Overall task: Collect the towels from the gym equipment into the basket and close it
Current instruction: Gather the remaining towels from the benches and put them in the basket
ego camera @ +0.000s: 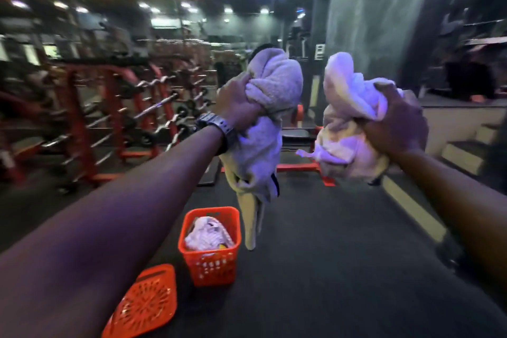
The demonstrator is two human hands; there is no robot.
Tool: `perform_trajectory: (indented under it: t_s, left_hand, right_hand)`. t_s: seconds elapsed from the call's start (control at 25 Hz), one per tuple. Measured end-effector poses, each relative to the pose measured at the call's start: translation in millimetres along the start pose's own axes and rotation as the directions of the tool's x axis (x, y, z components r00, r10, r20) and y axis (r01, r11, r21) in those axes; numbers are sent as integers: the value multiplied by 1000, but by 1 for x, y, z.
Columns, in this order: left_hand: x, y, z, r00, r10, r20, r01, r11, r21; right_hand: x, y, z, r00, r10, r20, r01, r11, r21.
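Note:
My left hand [238, 101] grips a bunched white towel [270, 129] whose long yellowish end hangs down just right of the basket. In my right hand [395, 121] is a second crumpled white towel [347, 118], held at about the same height. Both arms are stretched out ahead of me. The orange plastic basket [212, 263] stands open on the dark floor below my left hand, with a white towel [208, 233] inside it. Its orange perforated lid [144, 303] lies flat on the floor to the basket's front left.
A red rack of barbells [115, 118] fills the left side. A red-framed bench machine [300, 151] stands straight ahead, behind the towels. Steps [466, 151] and a yellow floor stripe [414, 208] run along the right. Dark rubber floor [329, 269] lies around the basket.

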State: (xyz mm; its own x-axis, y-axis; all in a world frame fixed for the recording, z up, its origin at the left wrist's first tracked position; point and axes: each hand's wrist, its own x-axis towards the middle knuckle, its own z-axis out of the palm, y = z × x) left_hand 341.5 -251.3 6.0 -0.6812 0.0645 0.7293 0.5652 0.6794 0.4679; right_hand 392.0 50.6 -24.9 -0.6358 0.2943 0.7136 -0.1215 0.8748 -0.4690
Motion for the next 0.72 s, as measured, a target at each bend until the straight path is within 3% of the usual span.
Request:
perform_trajectory:
  t_s: [0.4, 0.72]
  left_hand:
    - [28, -160, -15, 934, -146, -327, 244, 928, 282]
    - [64, -282, -4, 895, -183, -407, 302, 919, 251]
  right_hand:
    - [71, -80, 239, 963, -197, 182, 130, 936, 326]
    - [81, -137, 397, 920, -266, 289, 130, 901, 414]
